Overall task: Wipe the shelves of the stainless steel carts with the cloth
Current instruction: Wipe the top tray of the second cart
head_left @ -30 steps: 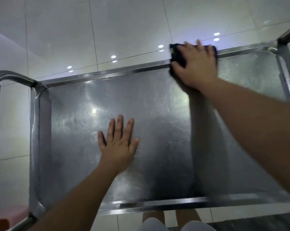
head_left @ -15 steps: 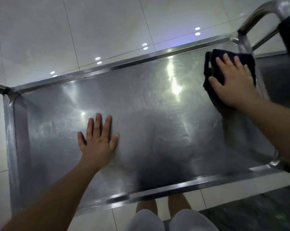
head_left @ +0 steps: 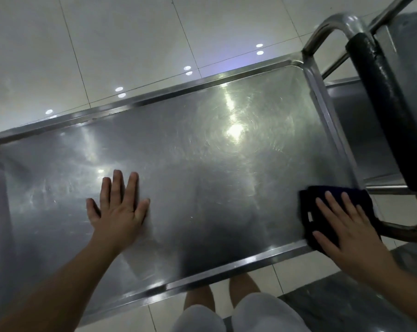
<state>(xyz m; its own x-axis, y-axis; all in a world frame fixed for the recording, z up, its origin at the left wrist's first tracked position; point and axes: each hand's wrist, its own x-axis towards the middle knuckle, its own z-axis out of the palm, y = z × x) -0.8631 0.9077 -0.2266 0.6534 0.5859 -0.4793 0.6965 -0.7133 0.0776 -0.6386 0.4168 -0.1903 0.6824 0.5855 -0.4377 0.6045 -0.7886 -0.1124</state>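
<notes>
A stainless steel cart's top shelf (head_left: 202,178) fills the view, scratched and shiny, with a raised rim all round. My left hand (head_left: 117,212) lies flat on the shelf at the left of centre, fingers spread, holding nothing. My right hand (head_left: 341,228) presses a dark folded cloth (head_left: 322,197) flat onto the shelf's near right corner, against the rim. The palm covers most of the cloth.
The cart's tubular handle with a black grip (head_left: 384,104) rises at the right end. A second steel cart (head_left: 413,56) stands beyond it at the far right. White floor tiles (head_left: 106,44) lie beyond the shelf. My legs (head_left: 241,307) stand below its near edge.
My right hand has dragged the cloth from the far rim to the right end and then down to the near right corner. My left hand has stayed flat on the shelf.
</notes>
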